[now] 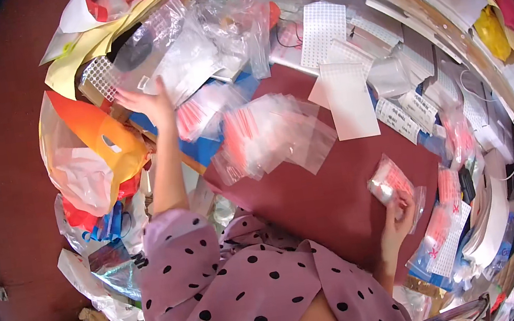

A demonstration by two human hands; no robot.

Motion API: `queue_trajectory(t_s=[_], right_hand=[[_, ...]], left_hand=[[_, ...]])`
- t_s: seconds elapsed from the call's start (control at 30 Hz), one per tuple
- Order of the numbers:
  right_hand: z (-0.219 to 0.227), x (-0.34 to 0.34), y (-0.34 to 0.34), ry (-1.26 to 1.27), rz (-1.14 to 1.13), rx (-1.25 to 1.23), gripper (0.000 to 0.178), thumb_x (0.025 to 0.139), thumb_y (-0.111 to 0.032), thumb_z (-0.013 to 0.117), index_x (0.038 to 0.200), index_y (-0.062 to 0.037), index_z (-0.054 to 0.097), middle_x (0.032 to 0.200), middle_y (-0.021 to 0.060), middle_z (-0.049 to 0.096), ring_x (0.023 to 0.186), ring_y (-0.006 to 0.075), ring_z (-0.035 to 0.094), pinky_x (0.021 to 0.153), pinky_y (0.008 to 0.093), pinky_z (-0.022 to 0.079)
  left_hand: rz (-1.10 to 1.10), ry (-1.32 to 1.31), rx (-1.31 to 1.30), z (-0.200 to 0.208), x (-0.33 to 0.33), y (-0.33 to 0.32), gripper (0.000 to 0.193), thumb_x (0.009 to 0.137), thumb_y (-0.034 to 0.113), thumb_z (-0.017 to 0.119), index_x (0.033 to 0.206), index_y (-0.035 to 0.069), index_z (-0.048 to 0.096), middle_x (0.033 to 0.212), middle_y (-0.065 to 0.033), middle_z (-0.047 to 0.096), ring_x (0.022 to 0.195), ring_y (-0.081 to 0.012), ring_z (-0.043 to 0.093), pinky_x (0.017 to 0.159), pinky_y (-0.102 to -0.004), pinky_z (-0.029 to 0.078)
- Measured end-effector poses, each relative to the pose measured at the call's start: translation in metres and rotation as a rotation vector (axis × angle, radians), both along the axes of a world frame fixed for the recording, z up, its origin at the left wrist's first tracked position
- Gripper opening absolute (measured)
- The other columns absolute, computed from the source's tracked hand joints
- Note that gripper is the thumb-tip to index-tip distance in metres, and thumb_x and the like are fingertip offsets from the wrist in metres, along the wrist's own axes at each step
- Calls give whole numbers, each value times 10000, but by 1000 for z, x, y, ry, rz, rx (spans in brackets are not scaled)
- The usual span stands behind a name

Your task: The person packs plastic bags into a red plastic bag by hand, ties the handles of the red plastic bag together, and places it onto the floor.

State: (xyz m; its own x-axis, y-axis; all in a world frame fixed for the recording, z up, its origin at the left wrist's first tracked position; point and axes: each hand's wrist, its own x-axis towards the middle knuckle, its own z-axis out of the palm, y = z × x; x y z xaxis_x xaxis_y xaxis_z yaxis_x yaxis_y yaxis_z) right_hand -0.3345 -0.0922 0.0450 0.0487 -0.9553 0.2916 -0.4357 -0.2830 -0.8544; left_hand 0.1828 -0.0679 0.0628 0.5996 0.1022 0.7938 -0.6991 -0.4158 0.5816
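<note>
1. Small clear bag (388, 183) of pink-red pieces, near right on the maroon worktop (314, 198); right hand (398, 216) pinching its near edge.
2. Likely light, soft, slippery film; grip best at a sealed edge, not the bulging middle.
3. Left hand (147, 101) far left, fingers spread, grip empty, touching clear bags (182, 60).
4. Pile of similar bags (270, 134) mid-worktop; white perforated sheet (349, 99) beyond.
</note>
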Motion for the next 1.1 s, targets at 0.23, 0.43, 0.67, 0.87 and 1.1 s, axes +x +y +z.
queue_trajectory(t_s=[0.23,0.43,0.67,0.87,1.1], right_hand=[[4,5,-22,816,34,-225,700,690,-338,642,1255,-61,336,1347,165,257,1255,371,185,1000,538,106],[-3,-4,2,687,103,-148,623,717,-308,625,1232,-67,369,1357,176,228,1276,364,142,998,568,41],[4,-20,3,501,58,-375,528,731,-152,609,1205,-53,399,1300,172,326,1227,354,263,1008,487,162],[54,40,-36,-487,324,-173,828,650,-186,731,1295,-53,230,1296,149,341,1228,291,274,988,423,250],[82,61,-48,-1025,274,135,262,832,-86,536,1074,-14,466,888,70,576,813,146,552,742,266,437]], left_hand=[[-325,88,708,7,-98,-121,818,683,408,640,1329,109,237,1390,-200,123,1288,-381,80,927,-617,221],[-296,212,911,-9,-47,-167,148,686,132,520,802,81,598,956,-131,589,897,-323,548,727,-432,463],[-1503,880,-300,88,-118,-101,170,790,124,451,870,52,583,757,-12,547,694,-120,493,616,-236,397],[-1484,1016,-273,93,-159,-69,152,806,148,457,851,55,568,741,-9,537,671,-123,494,608,-247,406],[-1384,1179,-265,92,-182,-32,148,827,182,465,825,59,548,718,-4,523,638,-126,495,597,-262,418]])
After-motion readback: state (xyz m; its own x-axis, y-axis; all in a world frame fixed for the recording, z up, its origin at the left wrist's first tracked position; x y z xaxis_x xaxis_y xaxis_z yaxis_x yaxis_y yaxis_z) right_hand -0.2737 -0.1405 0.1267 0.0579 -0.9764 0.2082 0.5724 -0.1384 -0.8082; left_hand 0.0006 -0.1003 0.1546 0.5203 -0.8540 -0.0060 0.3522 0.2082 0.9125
